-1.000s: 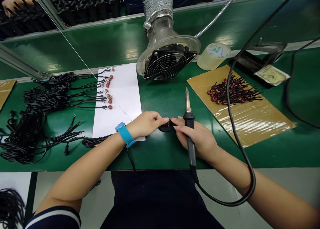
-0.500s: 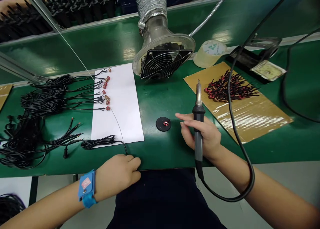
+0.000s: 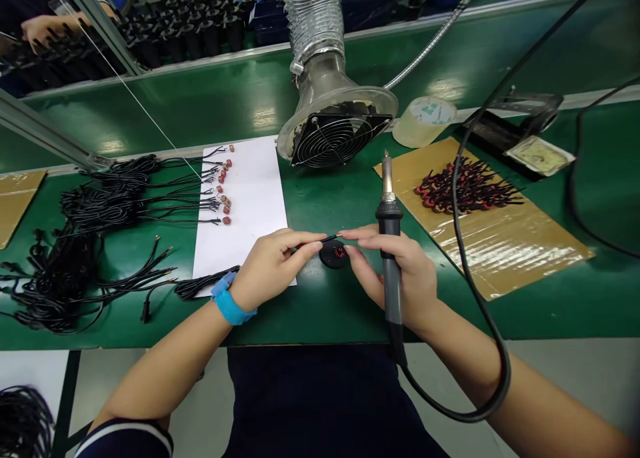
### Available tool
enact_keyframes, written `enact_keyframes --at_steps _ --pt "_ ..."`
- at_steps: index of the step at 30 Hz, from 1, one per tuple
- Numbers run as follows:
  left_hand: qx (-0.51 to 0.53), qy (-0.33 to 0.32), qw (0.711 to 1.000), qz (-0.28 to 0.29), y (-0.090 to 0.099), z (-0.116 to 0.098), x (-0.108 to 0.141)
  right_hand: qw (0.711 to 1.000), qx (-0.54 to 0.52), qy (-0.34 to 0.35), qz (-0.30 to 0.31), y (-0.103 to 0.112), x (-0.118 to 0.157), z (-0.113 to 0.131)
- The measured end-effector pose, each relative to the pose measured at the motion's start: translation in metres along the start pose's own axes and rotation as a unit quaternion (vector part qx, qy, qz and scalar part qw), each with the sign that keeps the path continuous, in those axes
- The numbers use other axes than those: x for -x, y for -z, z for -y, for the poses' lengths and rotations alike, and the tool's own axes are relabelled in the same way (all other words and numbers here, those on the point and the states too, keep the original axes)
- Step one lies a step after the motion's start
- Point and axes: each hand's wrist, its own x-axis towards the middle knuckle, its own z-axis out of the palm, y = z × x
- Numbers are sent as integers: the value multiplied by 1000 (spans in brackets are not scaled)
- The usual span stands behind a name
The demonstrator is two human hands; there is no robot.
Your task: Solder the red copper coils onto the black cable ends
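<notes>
With my left hand I am pinching a black cable close to its bared end, thumb against fingers, right above the disc. Half a second ago that hand was down by the bench edge, nearer me and left of the disc; now it is reaching up beside it. In my right hand, just right of the disc, I am gripping the iron, its tip pointing away from me. The forefinger is reaching to the cable's end, while the thumb is now hanging lower, apart from it.

A small red coil is still lying on the disc, toward its right side. The disc is resting on the green bench. Left of it, the white paper is carrying a column of coils by the wire ends, and a heap of cables is lying farther left. Beyond the disc, the fan is hanging over the bench. Beyond it to the right, a brown sheet is holding a pile of wired coils.
</notes>
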Motion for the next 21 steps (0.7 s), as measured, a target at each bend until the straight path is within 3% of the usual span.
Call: enact_keyframes --at_steps 6,12,17,21 --pt "77 8 997 -8 -6 9 1 994 -69 -79 -43 -9 -4 7" --pt "70 -22 997 8 -6 10 2 978 -138 -150 -40 -8 -4 8" --pt "69 -48 996 -19 -13 7 0 980 -147 -133 -5 -1 -7 8" --pt "50 -97 991 -82 -25 8 1 992 -33 -85 83 6 -10 11"
